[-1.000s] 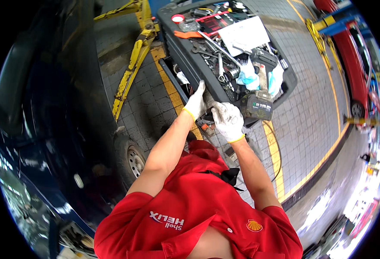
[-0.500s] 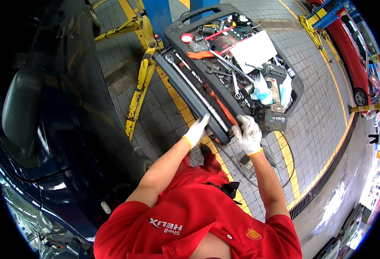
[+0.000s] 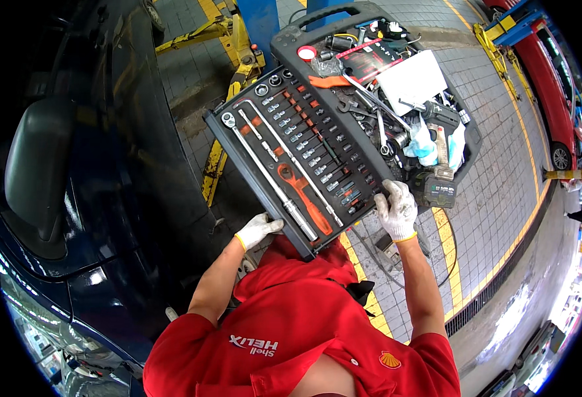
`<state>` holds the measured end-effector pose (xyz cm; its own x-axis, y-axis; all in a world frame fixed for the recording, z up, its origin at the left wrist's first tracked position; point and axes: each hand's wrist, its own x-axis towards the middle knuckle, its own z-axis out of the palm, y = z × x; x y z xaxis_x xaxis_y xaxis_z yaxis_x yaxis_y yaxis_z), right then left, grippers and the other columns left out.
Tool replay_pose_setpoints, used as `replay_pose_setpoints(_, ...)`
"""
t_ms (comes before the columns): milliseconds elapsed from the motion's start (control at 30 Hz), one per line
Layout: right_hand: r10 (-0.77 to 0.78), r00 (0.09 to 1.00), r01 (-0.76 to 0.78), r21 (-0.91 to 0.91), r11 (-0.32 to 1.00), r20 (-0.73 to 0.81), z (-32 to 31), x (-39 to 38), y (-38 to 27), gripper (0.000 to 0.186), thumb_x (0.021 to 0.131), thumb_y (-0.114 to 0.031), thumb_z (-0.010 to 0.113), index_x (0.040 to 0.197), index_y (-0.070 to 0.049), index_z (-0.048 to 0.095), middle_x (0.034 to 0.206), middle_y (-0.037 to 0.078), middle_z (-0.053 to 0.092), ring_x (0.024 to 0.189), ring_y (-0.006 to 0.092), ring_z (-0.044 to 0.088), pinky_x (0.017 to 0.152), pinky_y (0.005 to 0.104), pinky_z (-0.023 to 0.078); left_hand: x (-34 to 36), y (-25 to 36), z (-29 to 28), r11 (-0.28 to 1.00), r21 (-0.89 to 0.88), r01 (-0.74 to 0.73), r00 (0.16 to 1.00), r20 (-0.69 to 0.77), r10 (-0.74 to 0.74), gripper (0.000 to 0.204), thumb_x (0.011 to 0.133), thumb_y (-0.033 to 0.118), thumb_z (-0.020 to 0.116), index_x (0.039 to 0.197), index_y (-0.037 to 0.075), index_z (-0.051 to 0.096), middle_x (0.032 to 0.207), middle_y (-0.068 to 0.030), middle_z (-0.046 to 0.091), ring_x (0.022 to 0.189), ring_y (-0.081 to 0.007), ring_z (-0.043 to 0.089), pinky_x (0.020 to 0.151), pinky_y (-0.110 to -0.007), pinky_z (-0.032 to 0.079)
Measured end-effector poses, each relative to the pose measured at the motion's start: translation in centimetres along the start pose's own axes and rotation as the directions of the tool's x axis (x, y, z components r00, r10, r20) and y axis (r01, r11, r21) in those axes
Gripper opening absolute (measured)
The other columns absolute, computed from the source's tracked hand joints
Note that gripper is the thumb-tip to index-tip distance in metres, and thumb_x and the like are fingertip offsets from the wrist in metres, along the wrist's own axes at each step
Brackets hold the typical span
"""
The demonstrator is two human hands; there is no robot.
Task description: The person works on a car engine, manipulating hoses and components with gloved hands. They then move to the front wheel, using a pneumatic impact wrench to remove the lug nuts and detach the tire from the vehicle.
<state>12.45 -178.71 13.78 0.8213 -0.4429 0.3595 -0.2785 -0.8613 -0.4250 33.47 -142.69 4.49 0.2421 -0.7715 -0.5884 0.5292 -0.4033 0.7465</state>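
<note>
A dark tool drawer is pulled out sideways from under the top of a tool cart. My left hand, in a white glove, grips the drawer's outer edge near its front corner; the fingertips are partly hidden. In the drawer lie a long silver torque wrench, an orange-handled ratchet, a long thin bar and rows of sockets. My right hand, in a stained white glove, has its fingers bent around the near edge of the cart.
The cart top bears a cordless impact wrench, white paper, wrenches, a red-and-black package and an orange pry tool. A dark car stands close at left. Yellow lift arms reach in behind the drawer.
The drawer has slid out to the left, with my left hand on its edge, baring the rows of sockets. My right hand has stayed at the cart's near edge.
</note>
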Motion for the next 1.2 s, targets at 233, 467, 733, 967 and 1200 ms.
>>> replay_pose_setpoints(233,0.003,1.000,-0.003,-0.002,1.000,0.002,0.3,0.1,0.1,0.043,0.088,-0.017,0.078,0.127,-0.012,0.059,0.113,0.016,0.068,0.097,0.0377,0.069,0.082,0.0467,0.057,-0.3,-0.8,-0.4,1.000,0.018,-0.010,1.000,-0.019,0.011,0.106,0.084,0.068,0.080,0.151,-0.008,0.049,0.143,-0.0152,0.061,0.134,-0.0246,0.054,0.117,-0.035,0.040)
replay_pose_setpoints(467,-0.056,0.997,0.055,-0.021,0.998,-0.048,0.5,0.0,0.1,0.039,0.088,-0.013,0.078,0.125,-0.011,0.064,0.112,0.013,0.069,0.077,0.0303,0.066,0.070,0.0417,0.055,-0.3,0.2,0.3,0.999,0.001,0.045,0.998,-0.055,-0.044,0.083,0.094,0.051,0.078,0.150,-0.005,0.053,0.145,-0.0130,0.061,0.132,-0.0228,0.057,0.116,-0.037,0.042)
replay_pose_setpoints(733,-0.031,0.998,0.031,-0.008,1.000,-0.052,0.8,0.2,0.9,0.037,0.088,-0.013,0.078,0.122,-0.011,0.065,0.112,0.014,0.070,0.089,0.0346,0.071,0.076,0.0424,0.058,0.4,0.1,-1.6,0.994,0.000,0.113,0.993,0.026,-0.113,0.074,0.096,0.038,0.077,0.149,-0.008,0.052,0.142,-0.0141,0.063,0.128,-0.0233,0.060,0.115,-0.037,0.045)
replay_pose_setpoints(967,-0.018,0.998,0.017,-0.017,1.000,-0.059,1.5,0.6,3.8,0.034,0.088,-0.019,0.078,0.119,-0.012,0.065,0.109,0.012,0.070,0.094,0.0348,0.070,0.080,0.0435,0.058,1.1,0.0,-3.7,0.942,0.262,0.211,0.977,-0.016,-0.215,0.069,0.097,0.041,0.077,0.142,-0.009,0.060,0.134,-0.0163,0.069,0.122,-0.0224,0.063,0.110,-0.035,0.047)
replay_pose_setpoints(1200,0.005,0.999,-0.005,-0.003,1.000,-0.052,1.9,1.3,6.3,0.027,0.089,-0.018,0.076,0.115,-0.012,0.068,0.109,0.012,0.071,0.095,0.0341,0.071,0.081,0.0429,0.058,0.2,12.4,-0.1,0.601,0.770,0.217,0.975,-0.200,-0.097,0.042,0.095,0.043,0.074,0.109,0.004,0.078,0.103,-0.0156,0.078,0.098,-0.0287,0.075,0.089,-0.040,0.057)
